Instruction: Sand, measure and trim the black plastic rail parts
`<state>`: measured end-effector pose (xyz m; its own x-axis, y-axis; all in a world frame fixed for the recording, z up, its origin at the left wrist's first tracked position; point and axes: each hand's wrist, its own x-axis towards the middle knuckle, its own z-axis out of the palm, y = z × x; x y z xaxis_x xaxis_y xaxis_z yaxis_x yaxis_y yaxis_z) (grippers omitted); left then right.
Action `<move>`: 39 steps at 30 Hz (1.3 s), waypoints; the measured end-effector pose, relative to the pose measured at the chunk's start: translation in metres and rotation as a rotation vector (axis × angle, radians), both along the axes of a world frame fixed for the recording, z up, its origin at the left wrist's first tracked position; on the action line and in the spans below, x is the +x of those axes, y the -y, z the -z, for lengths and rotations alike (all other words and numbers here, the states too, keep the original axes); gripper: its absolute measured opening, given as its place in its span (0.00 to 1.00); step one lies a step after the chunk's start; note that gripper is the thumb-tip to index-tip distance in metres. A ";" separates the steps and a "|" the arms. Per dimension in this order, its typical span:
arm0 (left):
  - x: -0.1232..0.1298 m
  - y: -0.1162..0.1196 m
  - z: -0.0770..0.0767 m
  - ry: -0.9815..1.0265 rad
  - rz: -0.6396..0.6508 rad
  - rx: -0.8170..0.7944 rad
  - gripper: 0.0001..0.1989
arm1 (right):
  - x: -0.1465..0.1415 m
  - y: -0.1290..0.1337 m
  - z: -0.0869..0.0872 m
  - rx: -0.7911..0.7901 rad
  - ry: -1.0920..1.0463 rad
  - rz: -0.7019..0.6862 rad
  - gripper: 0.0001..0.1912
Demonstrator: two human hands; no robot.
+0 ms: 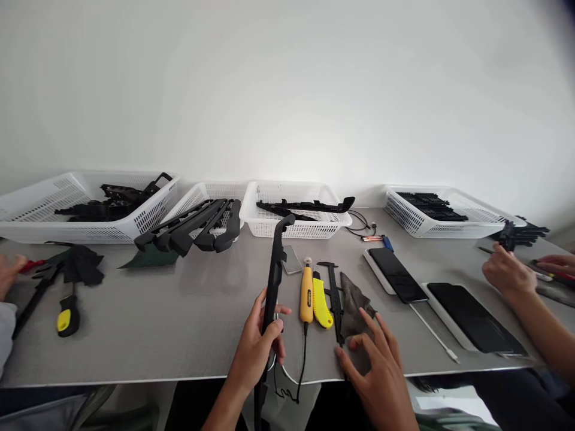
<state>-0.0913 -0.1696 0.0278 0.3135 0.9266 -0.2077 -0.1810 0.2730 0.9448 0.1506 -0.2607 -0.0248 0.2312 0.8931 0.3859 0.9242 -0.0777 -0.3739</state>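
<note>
My left hand point(260, 344) is wrapped round a long black plastic trim piece point(275, 272) with a hooked top end, held upright in front of the table edge. The lower end of the piece drops below the table. My right hand point(380, 365) is open, fingers apart, over the near end of a grey cloth point(354, 305); whether it touches the cloth I cannot tell. Its thumb is close to the lower end of a black caliper point(335, 293). Between my hands lie a yellow utility knife point(320, 302) and a corded tool with an orange-yellow handle point(306, 294).
Black parts fill a white basket point(294, 228) and lie across another basket point(200, 191). Two more baskets stand far left and right. Phones point(398, 275) on white blocks lie to the right. A yellow-black screwdriver point(68, 317) lies left. Co-workers' hands point(510, 269) work at both sides.
</note>
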 end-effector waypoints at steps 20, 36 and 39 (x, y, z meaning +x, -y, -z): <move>-0.002 0.001 0.005 0.129 0.129 0.071 0.31 | 0.065 0.016 0.033 0.090 -0.053 0.261 0.39; -0.002 0.002 0.001 0.074 0.114 0.078 0.31 | 0.055 0.029 -0.013 0.017 -0.916 0.397 0.36; -0.002 0.002 0.001 0.067 0.113 0.082 0.31 | 0.037 0.031 -0.023 0.012 -1.030 0.369 0.35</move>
